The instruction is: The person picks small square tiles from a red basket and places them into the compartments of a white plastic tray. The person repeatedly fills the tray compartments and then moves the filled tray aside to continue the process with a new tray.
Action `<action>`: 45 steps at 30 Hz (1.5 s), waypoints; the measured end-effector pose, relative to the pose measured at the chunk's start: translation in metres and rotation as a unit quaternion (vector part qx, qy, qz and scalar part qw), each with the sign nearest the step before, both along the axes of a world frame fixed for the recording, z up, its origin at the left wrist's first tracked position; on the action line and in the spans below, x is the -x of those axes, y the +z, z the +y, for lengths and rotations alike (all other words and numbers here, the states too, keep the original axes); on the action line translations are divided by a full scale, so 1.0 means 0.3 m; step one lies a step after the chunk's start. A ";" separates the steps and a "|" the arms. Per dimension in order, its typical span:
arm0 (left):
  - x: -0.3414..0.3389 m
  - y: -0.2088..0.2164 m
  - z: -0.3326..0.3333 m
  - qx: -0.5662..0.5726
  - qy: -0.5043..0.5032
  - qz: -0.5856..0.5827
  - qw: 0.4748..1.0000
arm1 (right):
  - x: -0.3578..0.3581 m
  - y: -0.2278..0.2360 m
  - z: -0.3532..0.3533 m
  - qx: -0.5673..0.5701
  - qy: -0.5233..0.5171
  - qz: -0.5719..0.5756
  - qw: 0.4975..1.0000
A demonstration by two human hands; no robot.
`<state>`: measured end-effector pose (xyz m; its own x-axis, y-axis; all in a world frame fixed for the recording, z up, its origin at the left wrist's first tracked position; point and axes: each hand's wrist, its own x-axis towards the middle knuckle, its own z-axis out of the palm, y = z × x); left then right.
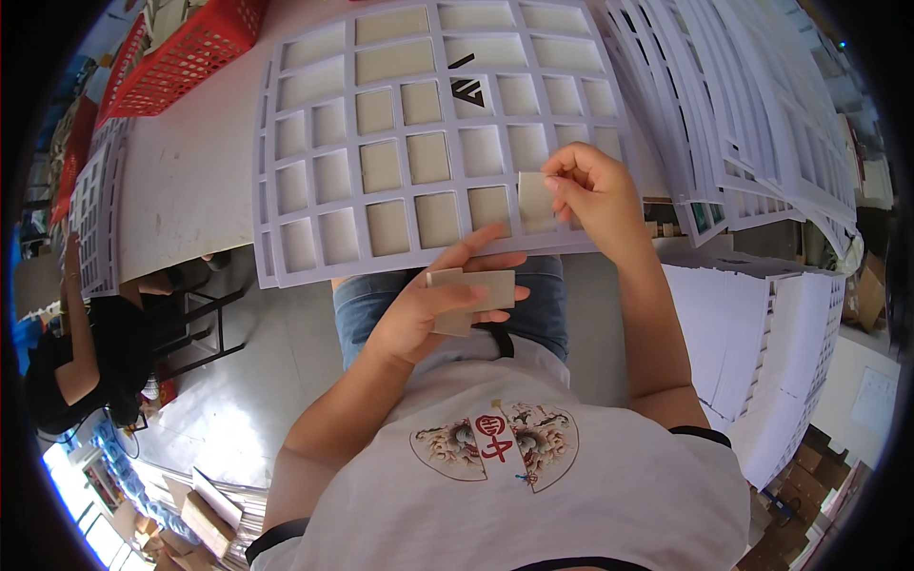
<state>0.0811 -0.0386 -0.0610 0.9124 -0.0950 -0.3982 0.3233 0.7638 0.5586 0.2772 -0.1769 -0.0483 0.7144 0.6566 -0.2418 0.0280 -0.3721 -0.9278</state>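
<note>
A white board with rows of square and oblong recesses [345, 267] lies on the table before me. Beige square pieces [437, 220] fill several recesses in its middle columns; others show white bottoms. My right hand [602, 198] pinches a beige square piece [534, 202] by its upper right edge, over a recess in the nearest row. That piece appears slightly tilted. Below the board's near edge, my left hand [416, 312] holds a few loose beige pieces [496, 285], thumb on top and fingers spread beneath. Its forefinger reaches up to the board's edge.
A red plastic basket [195, 59] stands at the far left of the table. Many similar white boards [762, 124] are stacked at the right, with white panels [719, 333] below them. At the left, another person [95, 333] sits by a board.
</note>
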 end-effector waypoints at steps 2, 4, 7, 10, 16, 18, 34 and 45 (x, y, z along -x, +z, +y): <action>0.006 0.000 0.009 -0.020 -0.003 0.012 1.000 | 0.021 -0.001 -0.009 0.013 -0.002 0.000 1.000; 0.021 -0.004 0.009 -0.016 0.005 0.009 1.000 | 0.046 -0.038 -0.022 0.010 0.075 -0.229 0.970; 0.031 -0.013 0.019 0.003 0.011 -0.007 1.000 | 0.066 -0.042 -0.052 0.002 0.181 -0.392 0.902; 0.024 -0.012 0.020 0.016 0.019 -0.001 1.000 | 0.112 -0.041 -0.096 0.016 0.202 -0.461 0.864; 0.022 -0.016 -0.008 0.081 0.034 -0.043 0.995 | 0.204 0.019 -0.109 -0.113 0.156 -0.287 0.939; 0.013 -0.004 -0.024 0.031 0.042 -0.055 0.997 | 0.232 0.027 -0.105 -0.128 0.139 -0.254 0.948; -0.058 -0.018 -0.085 -0.115 -0.080 0.002 0.990 | -0.042 -0.009 -0.154 0.013 0.060 -0.200 0.978; -0.060 -0.057 -0.067 -0.052 -0.080 -0.021 0.995 | 0.100 0.020 -0.222 0.101 0.158 -0.512 0.838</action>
<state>0.0991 -0.0588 -0.0780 0.9047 -0.2019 -0.3752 0.4116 0.6419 0.6470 0.2472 -0.2436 -0.0422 0.4131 0.8719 0.2631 0.8982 -0.3424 -0.2755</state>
